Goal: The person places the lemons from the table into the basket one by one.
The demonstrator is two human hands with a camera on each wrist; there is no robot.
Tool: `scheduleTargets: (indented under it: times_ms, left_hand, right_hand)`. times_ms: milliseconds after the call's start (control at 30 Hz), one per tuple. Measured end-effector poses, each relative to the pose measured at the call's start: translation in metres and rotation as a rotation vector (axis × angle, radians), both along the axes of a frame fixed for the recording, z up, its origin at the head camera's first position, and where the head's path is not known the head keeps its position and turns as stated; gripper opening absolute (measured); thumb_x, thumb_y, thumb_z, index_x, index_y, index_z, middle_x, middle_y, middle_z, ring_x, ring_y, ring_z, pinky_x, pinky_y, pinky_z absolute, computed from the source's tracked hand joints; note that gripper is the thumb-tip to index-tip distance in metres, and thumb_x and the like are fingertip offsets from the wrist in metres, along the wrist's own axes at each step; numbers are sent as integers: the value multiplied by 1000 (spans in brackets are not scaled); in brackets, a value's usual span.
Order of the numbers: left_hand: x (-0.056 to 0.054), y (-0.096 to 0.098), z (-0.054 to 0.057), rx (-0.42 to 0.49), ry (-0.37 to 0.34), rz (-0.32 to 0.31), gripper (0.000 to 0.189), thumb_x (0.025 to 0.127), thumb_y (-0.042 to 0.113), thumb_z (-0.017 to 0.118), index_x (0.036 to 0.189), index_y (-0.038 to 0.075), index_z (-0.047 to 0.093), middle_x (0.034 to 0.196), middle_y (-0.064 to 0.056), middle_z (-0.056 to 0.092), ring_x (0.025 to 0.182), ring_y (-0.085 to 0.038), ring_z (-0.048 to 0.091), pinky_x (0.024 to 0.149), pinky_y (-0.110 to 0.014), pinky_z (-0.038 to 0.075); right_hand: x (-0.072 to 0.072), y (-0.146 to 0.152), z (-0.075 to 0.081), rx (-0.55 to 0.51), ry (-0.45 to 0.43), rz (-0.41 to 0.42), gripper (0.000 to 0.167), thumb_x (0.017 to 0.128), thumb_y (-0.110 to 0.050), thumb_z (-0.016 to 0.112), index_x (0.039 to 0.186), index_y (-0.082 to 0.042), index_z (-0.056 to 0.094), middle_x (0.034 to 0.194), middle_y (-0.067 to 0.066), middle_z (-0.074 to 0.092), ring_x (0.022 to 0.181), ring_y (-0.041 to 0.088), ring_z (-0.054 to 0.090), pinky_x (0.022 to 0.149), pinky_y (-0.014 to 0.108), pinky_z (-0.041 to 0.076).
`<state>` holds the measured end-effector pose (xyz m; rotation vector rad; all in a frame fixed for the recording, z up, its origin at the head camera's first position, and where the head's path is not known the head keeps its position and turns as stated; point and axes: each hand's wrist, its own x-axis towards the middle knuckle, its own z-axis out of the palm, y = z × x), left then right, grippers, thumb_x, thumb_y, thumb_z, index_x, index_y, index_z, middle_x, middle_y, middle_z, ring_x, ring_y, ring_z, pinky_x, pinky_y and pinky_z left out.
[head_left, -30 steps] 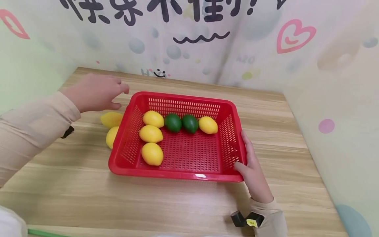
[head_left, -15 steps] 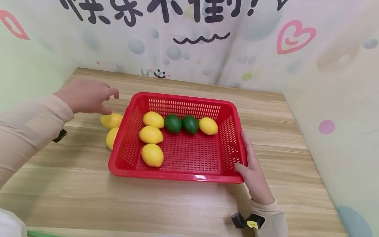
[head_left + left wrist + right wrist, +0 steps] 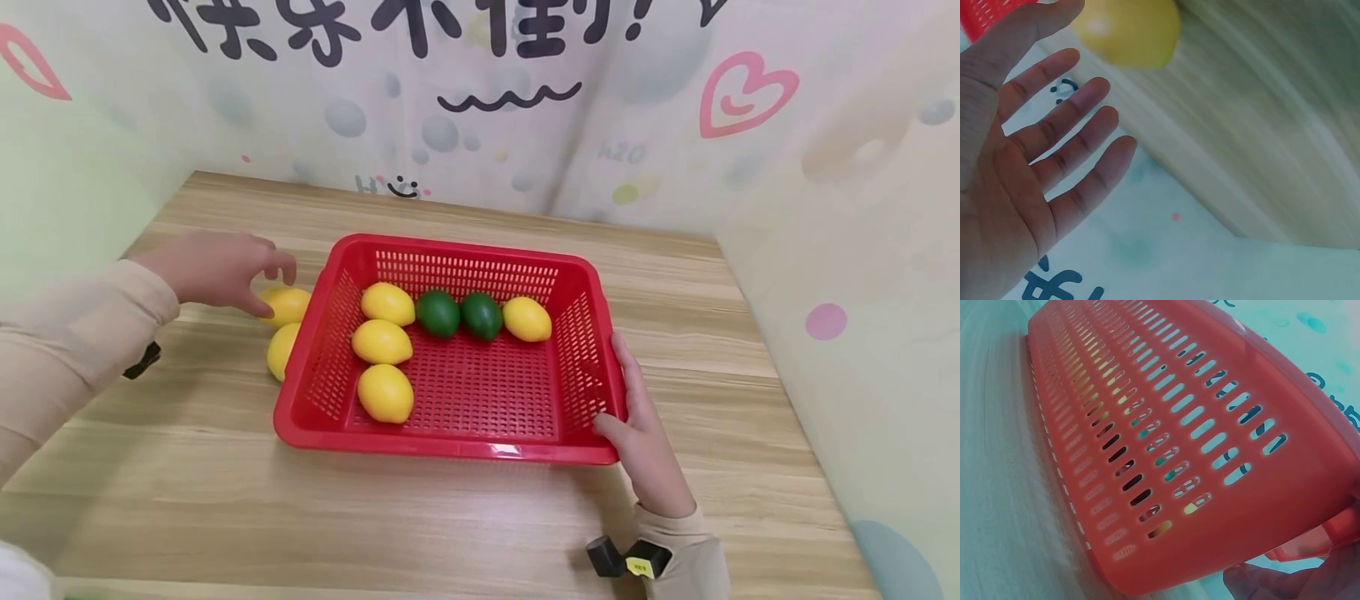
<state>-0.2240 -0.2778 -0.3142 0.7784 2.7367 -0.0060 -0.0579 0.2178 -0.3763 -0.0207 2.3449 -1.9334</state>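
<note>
A red plastic basket (image 3: pixel 480 447) with slotted walls stands on the table. Inside it lie several yellow lemons (image 3: pixel 385 392) along the left and at the back right, plus two dark green fruits, one (image 3: pixel 438 313) beside the other (image 3: pixel 482 316). Left of the basket, two more lemons sit on the wood, the far one (image 3: pixel 288 306) and the near one (image 3: pixel 281 350). My left hand (image 3: pixel 213 268) hovers at the far lemon, fingers parted and loosely bent; in the left wrist view the lemon (image 3: pixel 1132 31) is near the thumb tip. My right hand (image 3: pixel 647 450) grips the basket's right rim, thumb over it.
The wooden table (image 3: pixel 450 517) runs back to a printed wall sheet (image 3: pixel 480 125). A pale wall (image 3: pixel 847 275) borders it on the right. Part of a green strip (image 3: pixel 78 597) shows at the bottom left.
My left hand has moved left and then down toward the far lemon outside the basket. The right hand keeps its grip, and the basket and fruit stay in place.
</note>
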Motion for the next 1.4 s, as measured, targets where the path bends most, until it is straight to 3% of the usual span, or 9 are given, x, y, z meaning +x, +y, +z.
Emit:
scheduleTargets:
  times_ms: [233,500,700,867,1100,1400]
  left_hand:
    - [2,-3,-9,41,19,-6,48,71,29,94,106,12,66,101,-5,70,90,-26,67,73,-48,59]
    - [1,-4,-12,-6,20,46,56,75,37,90,115,8,65,88,-3,68,77,-19,63,63,-41,56]
    - [0,-2,-17,-4,19,46,51,76,38,90,113,10,68,96,-4,70,85,-23,66,70,-47,58]
    - [-1,0,-22,-4,-2,55,48,76,37,89,109,9,67,93,-3,69,81,-20,63,67,-43,57]
    - [-5,2,-24,-4,10,52,49,75,35,91,109,8,67,91,-2,68,78,-19,62,67,-43,57]
    - [0,7,-26,-11,45,16,53,73,32,93,111,4,69,85,0,64,75,-18,57,66,-39,54]
  right_hand:
    - [1,0,0,2,-7,-9,98,89,15,45,165,-40,16,166,-2,20,136,32,35,88,28,57]
    - [1,0,1,-5,-11,-10,98,90,15,46,164,-41,17,166,-2,21,137,33,35,87,30,58]
    - [0,0,1,-8,-11,-12,98,90,15,47,164,-41,16,166,-3,21,137,32,35,88,30,58]
    - [-1,-1,2,-17,-12,-6,99,89,14,48,164,-41,16,166,-4,21,138,32,35,88,31,58]
    - [-2,-1,2,-13,-10,-6,98,90,14,48,164,-42,17,166,-5,21,138,32,35,88,31,58]
    - [-1,-1,2,-8,-22,-9,98,90,13,50,164,-41,17,167,-2,21,140,34,34,88,31,58]
